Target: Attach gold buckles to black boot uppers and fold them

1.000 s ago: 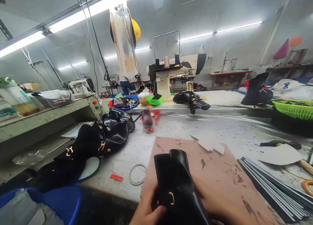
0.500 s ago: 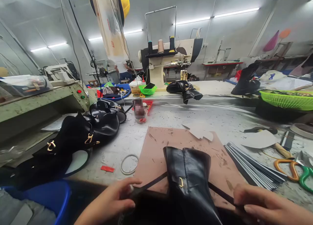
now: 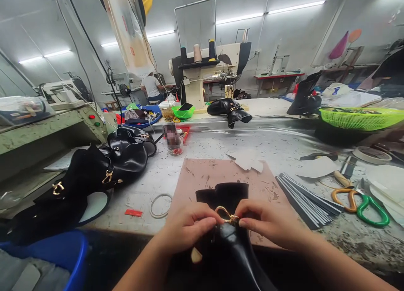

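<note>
A black leather boot [image 3: 241, 246] stands in front of me at the table's near edge, its dark open top turned away from me. Across it sits a gold buckle [image 3: 224, 214], between my two hands. My left hand [image 3: 191, 225] is closed, thumb and forefinger pinched at the buckle's left side. My right hand [image 3: 268, 221] is pinched too, at the black strap by the buckle's right end; its fingertips partly cover the strap. A gold strap tip [image 3: 196, 255] hangs below my left hand. Under the boot's top lies a pinkish-brown mat [image 3: 202, 173].
Finished-looking black boots [image 3: 126, 166] lie at left, above a blue bin [image 3: 77, 257]. Scissors with green and orange handles [image 3: 372, 211], a bundle of strips [image 3: 304, 198] and a green basket [image 3: 356, 119] are at right. Behind stands a sewing machine [image 3: 202, 82]; a person [image 3: 151, 86] sits farther back.
My hands have come together from either side of the boot, where they held the strap's ends apart. The gold buckle now shows between them, and the boot's top has tilted away.
</note>
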A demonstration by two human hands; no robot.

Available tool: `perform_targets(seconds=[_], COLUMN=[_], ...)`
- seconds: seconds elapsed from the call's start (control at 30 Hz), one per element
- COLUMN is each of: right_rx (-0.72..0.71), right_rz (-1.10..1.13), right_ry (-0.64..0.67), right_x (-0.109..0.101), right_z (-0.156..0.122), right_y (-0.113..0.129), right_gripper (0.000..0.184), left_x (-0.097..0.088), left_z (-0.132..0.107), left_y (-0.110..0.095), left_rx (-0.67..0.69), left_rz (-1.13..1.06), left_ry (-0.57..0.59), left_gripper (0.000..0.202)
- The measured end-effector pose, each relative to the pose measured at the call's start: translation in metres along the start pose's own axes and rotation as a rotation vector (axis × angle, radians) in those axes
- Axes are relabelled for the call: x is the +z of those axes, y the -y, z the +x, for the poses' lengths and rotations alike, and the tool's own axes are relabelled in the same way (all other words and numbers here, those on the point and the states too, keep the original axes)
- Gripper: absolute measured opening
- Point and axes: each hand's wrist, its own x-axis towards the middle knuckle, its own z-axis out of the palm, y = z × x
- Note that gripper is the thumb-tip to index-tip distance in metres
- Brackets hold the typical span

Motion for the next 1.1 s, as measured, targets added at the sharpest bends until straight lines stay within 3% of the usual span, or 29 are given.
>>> perform_targets(seconds=[0.13,0.3,0.37,0.53,0.7,1.0,1.1], right_rx=[0.070,0.066,0.057,0.059,0.068,0.109,0.084], right_rz=[0.125,0.296,0.400,0.589,0.715,0.532,0.314], right_ry=[-0.053,-0.141,-0.176,-0.226,-0.213,-0.123,-0.176], right_x=[0.002,0.005,0.007,0.012,0.015,0.021,0.025], right_z=[-0.005,-0.013,-0.016,-0.020,-0.022,-0.021,-0.020], right_y=[-0.004,-0.018,-0.025,-0.036,-0.035,-0.026,-0.020], right_gripper=[0.021,0.034,0.035,0.032,0.034,0.034,0.021], left_x=[0.012,0.019,0.022,0.032,0.038,0.043,0.048], left_z=[0.000,0.002,0.003,0.004,0.002,0.003,0.002], left_y=[0.015,0.018,0.016,0.014,0.018,0.019,0.014], left_rx=[-0.090,0.007,0.062,-0.061,-0.121,-0.014,0.042], left_rz=[-0.218,0.013,0.037,-0.156,-0.190,-0.131,-0.087], left_ry=[-0.005,-0.211,-0.278,-0.144,-0.157,-0.085,-0.086], left_gripper=[0.032,0.009,0.009,0.013,0.013,0.015,0.038])
